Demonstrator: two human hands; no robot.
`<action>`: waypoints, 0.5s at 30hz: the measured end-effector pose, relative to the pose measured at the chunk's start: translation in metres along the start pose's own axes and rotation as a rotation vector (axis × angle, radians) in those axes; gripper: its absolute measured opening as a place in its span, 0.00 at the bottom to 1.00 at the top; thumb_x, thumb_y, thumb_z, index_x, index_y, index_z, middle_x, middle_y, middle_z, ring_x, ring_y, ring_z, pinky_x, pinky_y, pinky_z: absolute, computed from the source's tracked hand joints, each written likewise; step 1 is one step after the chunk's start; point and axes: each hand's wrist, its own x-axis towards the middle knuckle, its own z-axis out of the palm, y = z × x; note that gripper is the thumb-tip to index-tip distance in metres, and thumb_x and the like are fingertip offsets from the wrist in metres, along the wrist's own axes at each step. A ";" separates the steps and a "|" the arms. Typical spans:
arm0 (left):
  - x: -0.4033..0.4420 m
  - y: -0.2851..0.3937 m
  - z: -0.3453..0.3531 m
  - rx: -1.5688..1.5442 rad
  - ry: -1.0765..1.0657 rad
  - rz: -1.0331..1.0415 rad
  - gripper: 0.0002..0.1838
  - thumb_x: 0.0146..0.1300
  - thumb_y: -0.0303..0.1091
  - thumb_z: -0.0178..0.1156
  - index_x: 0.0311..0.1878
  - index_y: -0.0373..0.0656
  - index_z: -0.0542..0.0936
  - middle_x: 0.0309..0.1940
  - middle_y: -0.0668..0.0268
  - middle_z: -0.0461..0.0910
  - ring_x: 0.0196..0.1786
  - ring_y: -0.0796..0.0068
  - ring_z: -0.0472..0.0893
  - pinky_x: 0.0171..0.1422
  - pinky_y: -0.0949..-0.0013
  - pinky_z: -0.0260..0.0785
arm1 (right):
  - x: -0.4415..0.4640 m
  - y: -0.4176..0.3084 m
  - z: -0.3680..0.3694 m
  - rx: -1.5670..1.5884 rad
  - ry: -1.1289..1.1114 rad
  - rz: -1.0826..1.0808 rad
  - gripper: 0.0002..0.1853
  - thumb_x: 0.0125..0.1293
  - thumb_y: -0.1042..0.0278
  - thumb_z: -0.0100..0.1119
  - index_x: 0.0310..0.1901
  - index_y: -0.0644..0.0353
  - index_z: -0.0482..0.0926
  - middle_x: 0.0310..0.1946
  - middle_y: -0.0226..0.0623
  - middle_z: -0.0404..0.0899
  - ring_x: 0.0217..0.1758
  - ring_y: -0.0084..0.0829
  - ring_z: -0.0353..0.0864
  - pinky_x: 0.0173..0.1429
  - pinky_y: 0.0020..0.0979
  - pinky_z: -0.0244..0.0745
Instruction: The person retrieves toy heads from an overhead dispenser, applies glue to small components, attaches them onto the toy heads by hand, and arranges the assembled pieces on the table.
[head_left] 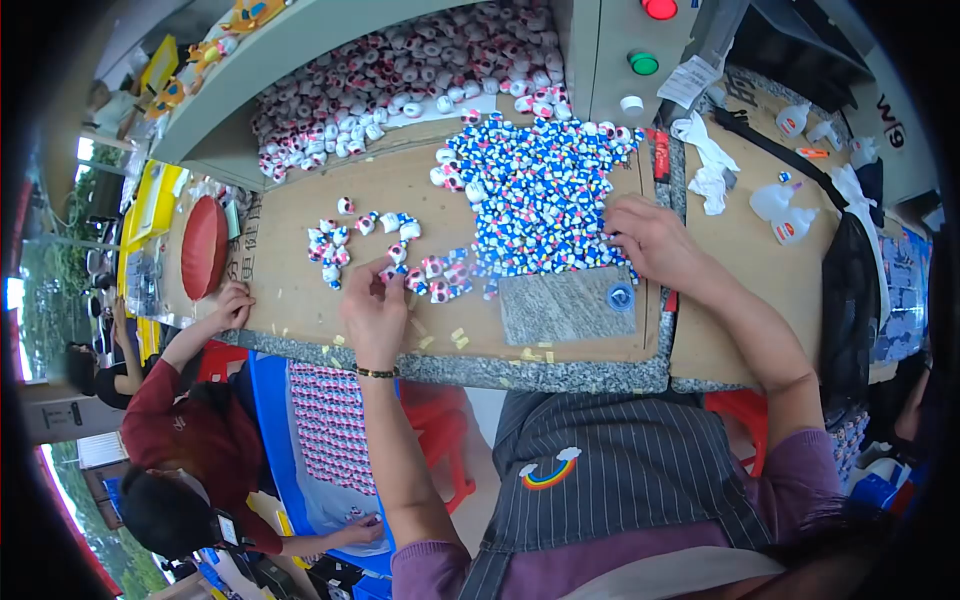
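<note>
Cardboard (285,275) covers the worktop, running down to a speckled stone edge (590,375) on the person's side. Small blue-and-white pieces (545,195) lie heaped toward its right end, their lower side meeting a grey speckled rectangle (560,312) that carries a blue round thing (620,296). The right hand (655,240) bends at the heap's right rim, fingertips drawn together; whether they clamp a piece, I cannot tell. The left hand (376,312) reaches past the stone edge to a row of skull-like pieces (437,277), thumb and forefinger near each other at its left end; a grip there cannot be made out. A wide stretch of cardboard separates a loose cluster (328,250) from the red bowl (205,245).
</note>
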 end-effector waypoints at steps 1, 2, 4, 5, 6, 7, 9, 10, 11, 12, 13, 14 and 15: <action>0.007 0.003 0.000 0.083 0.038 0.132 0.09 0.55 0.24 0.64 0.41 0.36 0.82 0.33 0.59 0.81 0.37 0.65 0.79 0.42 0.65 0.71 | 0.001 -0.003 0.000 -0.002 0.025 0.013 0.10 0.50 0.82 0.61 0.36 0.63 0.75 0.38 0.41 0.74 0.45 0.44 0.77 0.47 0.40 0.74; 0.014 0.007 0.001 0.166 0.073 0.264 0.09 0.55 0.24 0.64 0.40 0.36 0.82 0.33 0.58 0.81 0.38 0.62 0.79 0.44 0.63 0.71 | 0.001 -0.004 0.000 -0.004 0.048 0.029 0.11 0.50 0.82 0.62 0.36 0.63 0.75 0.37 0.41 0.74 0.44 0.44 0.77 0.46 0.40 0.74; 0.028 0.027 0.002 0.215 0.070 0.488 0.07 0.55 0.26 0.63 0.38 0.37 0.82 0.34 0.54 0.81 0.43 0.53 0.77 0.50 0.55 0.69 | -0.004 -0.005 0.001 0.006 0.044 0.128 0.12 0.51 0.82 0.62 0.37 0.63 0.75 0.39 0.42 0.73 0.44 0.45 0.76 0.46 0.40 0.74; 0.038 0.033 0.011 0.195 0.075 0.487 0.07 0.55 0.25 0.62 0.38 0.37 0.82 0.35 0.53 0.81 0.43 0.52 0.77 0.51 0.55 0.69 | -0.006 -0.004 0.001 0.010 0.038 0.177 0.12 0.51 0.82 0.62 0.38 0.64 0.74 0.39 0.42 0.73 0.44 0.46 0.76 0.46 0.40 0.74; 0.049 0.039 0.022 0.175 0.079 0.487 0.08 0.54 0.25 0.62 0.38 0.36 0.82 0.35 0.53 0.81 0.44 0.52 0.78 0.51 0.55 0.69 | -0.006 -0.007 -0.001 0.028 0.056 0.174 0.11 0.51 0.83 0.61 0.38 0.65 0.75 0.38 0.43 0.73 0.43 0.46 0.77 0.45 0.39 0.75; 0.061 0.043 0.032 0.154 0.081 0.486 0.08 0.54 0.24 0.61 0.38 0.36 0.82 0.36 0.52 0.81 0.45 0.52 0.78 0.52 0.55 0.69 | -0.004 -0.011 -0.004 0.044 0.073 0.173 0.11 0.52 0.84 0.61 0.38 0.66 0.76 0.37 0.44 0.73 0.42 0.46 0.77 0.44 0.38 0.75; 0.089 0.036 0.058 0.175 0.007 0.559 0.09 0.53 0.23 0.60 0.38 0.37 0.82 0.35 0.52 0.82 0.42 0.51 0.79 0.49 0.56 0.71 | -0.006 -0.010 -0.008 0.098 0.083 0.144 0.10 0.53 0.85 0.60 0.38 0.67 0.78 0.36 0.45 0.74 0.40 0.44 0.78 0.42 0.35 0.77; 0.099 0.034 0.068 0.182 -0.037 0.597 0.09 0.52 0.23 0.60 0.39 0.37 0.82 0.34 0.52 0.82 0.41 0.50 0.80 0.48 0.57 0.72 | -0.008 -0.005 -0.010 0.136 0.074 0.122 0.09 0.53 0.85 0.60 0.38 0.68 0.79 0.35 0.44 0.74 0.38 0.42 0.79 0.41 0.32 0.77; 0.106 0.032 0.074 0.216 -0.060 0.568 0.11 0.52 0.24 0.60 0.40 0.38 0.82 0.34 0.52 0.82 0.40 0.53 0.81 0.46 0.58 0.73 | -0.015 -0.002 -0.012 0.174 0.064 0.110 0.09 0.54 0.85 0.59 0.37 0.68 0.80 0.34 0.44 0.75 0.37 0.40 0.80 0.39 0.30 0.78; 0.113 0.030 0.078 0.246 -0.090 0.538 0.12 0.51 0.25 0.61 0.41 0.39 0.82 0.34 0.53 0.83 0.39 0.55 0.83 0.45 0.60 0.74 | -0.019 -0.005 -0.017 0.344 0.004 0.247 0.08 0.55 0.87 0.57 0.36 0.69 0.80 0.35 0.43 0.75 0.37 0.35 0.80 0.40 0.30 0.77; 0.114 0.029 0.081 0.274 -0.125 0.509 0.13 0.51 0.26 0.61 0.43 0.41 0.82 0.33 0.54 0.83 0.37 0.57 0.84 0.43 0.62 0.75 | -0.018 -0.012 -0.024 0.513 -0.049 0.390 0.07 0.56 0.88 0.55 0.35 0.69 0.80 0.36 0.41 0.76 0.37 0.31 0.80 0.40 0.30 0.76; 0.113 0.028 0.081 0.256 -0.113 0.494 0.13 0.52 0.26 0.62 0.43 0.42 0.82 0.32 0.55 0.83 0.35 0.60 0.84 0.41 0.63 0.75 | -0.021 -0.020 -0.029 0.683 -0.096 0.535 0.08 0.57 0.90 0.53 0.33 0.70 0.80 0.38 0.39 0.76 0.37 0.27 0.80 0.41 0.29 0.75; 0.108 0.032 0.080 0.240 -0.097 0.478 0.13 0.52 0.26 0.62 0.44 0.43 0.82 0.30 0.56 0.83 0.33 0.63 0.84 0.39 0.64 0.75 | -0.026 -0.024 -0.032 0.712 -0.089 0.548 0.08 0.58 0.90 0.53 0.34 0.70 0.80 0.38 0.38 0.76 0.38 0.25 0.79 0.41 0.29 0.75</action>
